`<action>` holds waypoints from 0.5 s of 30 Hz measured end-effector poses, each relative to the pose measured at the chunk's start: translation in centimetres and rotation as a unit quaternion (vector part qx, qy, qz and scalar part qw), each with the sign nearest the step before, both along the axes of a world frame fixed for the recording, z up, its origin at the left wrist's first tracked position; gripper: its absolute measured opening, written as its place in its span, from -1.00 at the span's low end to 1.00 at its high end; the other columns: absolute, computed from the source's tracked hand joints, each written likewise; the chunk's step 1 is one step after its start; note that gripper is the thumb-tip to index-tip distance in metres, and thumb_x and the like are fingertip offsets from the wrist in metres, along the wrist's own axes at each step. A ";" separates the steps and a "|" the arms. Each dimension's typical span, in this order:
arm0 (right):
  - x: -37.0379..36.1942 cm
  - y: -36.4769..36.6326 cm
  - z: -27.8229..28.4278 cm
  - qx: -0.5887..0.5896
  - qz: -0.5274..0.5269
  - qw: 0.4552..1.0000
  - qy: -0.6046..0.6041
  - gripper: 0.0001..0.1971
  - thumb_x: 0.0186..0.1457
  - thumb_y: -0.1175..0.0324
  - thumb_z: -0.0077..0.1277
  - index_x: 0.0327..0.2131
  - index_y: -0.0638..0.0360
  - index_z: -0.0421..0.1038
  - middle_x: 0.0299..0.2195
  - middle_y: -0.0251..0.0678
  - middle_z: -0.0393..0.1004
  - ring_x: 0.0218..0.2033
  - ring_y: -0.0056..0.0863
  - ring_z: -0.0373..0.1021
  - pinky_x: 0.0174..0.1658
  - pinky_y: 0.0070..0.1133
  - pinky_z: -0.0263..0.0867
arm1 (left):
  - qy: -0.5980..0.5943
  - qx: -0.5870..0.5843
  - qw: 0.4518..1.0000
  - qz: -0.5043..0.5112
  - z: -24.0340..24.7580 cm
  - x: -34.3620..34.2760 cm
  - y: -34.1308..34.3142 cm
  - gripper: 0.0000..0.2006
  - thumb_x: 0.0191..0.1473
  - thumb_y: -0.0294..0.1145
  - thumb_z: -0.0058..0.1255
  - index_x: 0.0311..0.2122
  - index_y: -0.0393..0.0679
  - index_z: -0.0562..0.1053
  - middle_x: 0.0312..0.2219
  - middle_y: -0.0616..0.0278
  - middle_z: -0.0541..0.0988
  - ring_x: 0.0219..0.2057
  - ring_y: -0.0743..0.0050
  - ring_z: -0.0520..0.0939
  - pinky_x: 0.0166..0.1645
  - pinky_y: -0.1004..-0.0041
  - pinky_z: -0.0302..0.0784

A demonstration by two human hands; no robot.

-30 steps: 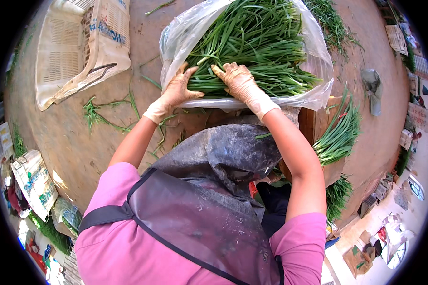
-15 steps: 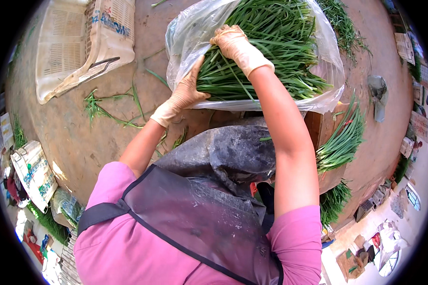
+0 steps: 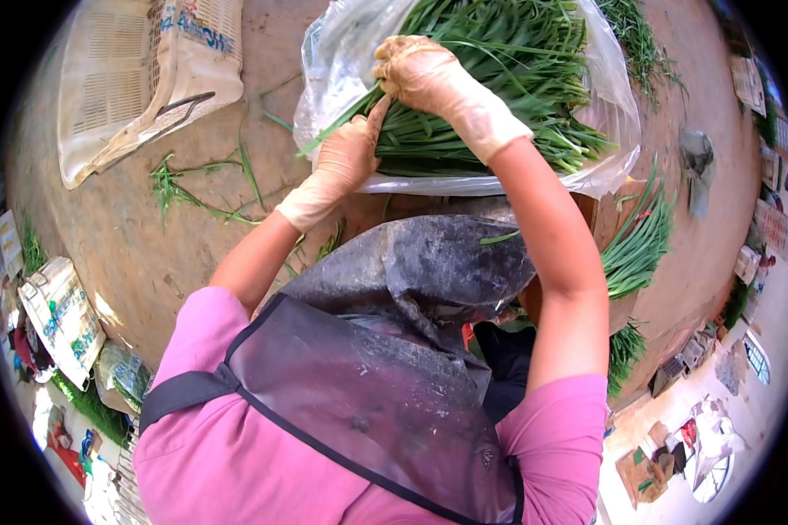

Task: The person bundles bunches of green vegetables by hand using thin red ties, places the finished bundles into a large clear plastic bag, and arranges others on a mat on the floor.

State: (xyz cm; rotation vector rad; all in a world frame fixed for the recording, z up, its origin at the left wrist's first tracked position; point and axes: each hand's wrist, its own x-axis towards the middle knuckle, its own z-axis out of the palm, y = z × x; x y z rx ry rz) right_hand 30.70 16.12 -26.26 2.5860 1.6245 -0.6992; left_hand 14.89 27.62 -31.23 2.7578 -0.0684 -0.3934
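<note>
Long, flat-leaved garlic chives [image 3: 499, 105] lie in a thick pile inside a clear plastic bag [image 3: 617, 109], their pale cut ends to the right. My right hand [image 3: 433, 86], in a thin cream glove, is closed on chive leaves at the pile's left end. A few leaf tips stick out to the left below it. My left hand [image 3: 343, 162], gloved alike, rests against the near left corner of the pile and the bag. Its index finger is stretched up toward my right fingers; its other fingers are partly hidden.
A cream plastic crate [image 3: 114, 87] stands at the far left. Loose green stems [image 3: 184, 188] lie on the brown floor. A tied bunch of chives [image 3: 635, 254] sits to the right, with more cut greens [image 3: 630, 44] beyond. My dark apron [image 3: 429, 262] covers my lap.
My right hand has moved slightly left, drawing leaves toward the bag's left side. My left hand's index finger has come in close to it. Leaf tips now stick out to the left.
</note>
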 end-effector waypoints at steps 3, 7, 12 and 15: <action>-4.5 -4.0 1.7 0.099 -0.034 0.992 0.070 -0.16 -0.10 0.13 0.20 0.27 0.02 0.08 0.18 -0.09 0.24 0.26 -0.14 0.10 0.32 -0.29 -0.02 | -0.059 0.040 0.997 -0.017 1.0 -0.1 -0.3 -0.15 -0.19 -0.39 0.22 0.27 -0.16 0.12 -0.47 0.08 0.48 -0.43 0.09 0.60 -0.33 0.22 0.56; -6.8 -4.9 1.4 -0.056 -0.059 0.997 -0.013 0.30 -0.35 0.06 0.40 0.36 -0.04 -0.36 0.29 -0.18 0.04 0.34 -0.23 -0.04 0.37 -0.24 -0.23 | 0.070 -0.129 0.989 0.005 3.2 2.5 0.8 -0.31 -0.27 -0.36 0.22 0.08 -0.27 0.33 -0.32 -0.03 0.59 -0.29 -0.03 0.63 -0.18 0.19 0.54; -3.8 -4.6 -0.4 0.030 -0.076 0.996 0.019 0.14 -0.25 0.08 0.33 0.34 -0.01 -0.21 0.08 -0.23 0.35 0.06 -0.34 0.35 0.19 -0.46 0.19 | 0.280 -0.433 0.854 0.072 3.7 6.9 3.5 -0.18 -0.40 -0.26 0.40 0.10 -0.21 0.36 -0.26 0.13 0.60 -0.19 0.36 0.58 -0.08 0.43 0.50; -2.3 -5.9 2.9 0.130 -0.208 0.960 0.134 -0.04 -0.20 0.31 0.30 0.30 0.09 -0.01 -0.13 -0.30 0.53 -0.15 -0.44 0.47 -0.03 -0.56 0.38 | 0.238 -0.572 0.783 0.045 5.2 9.4 7.0 -0.39 0.00 -0.14 0.20 0.13 -0.18 0.34 -0.03 0.10 0.45 -0.14 0.52 0.52 -0.14 0.46 0.49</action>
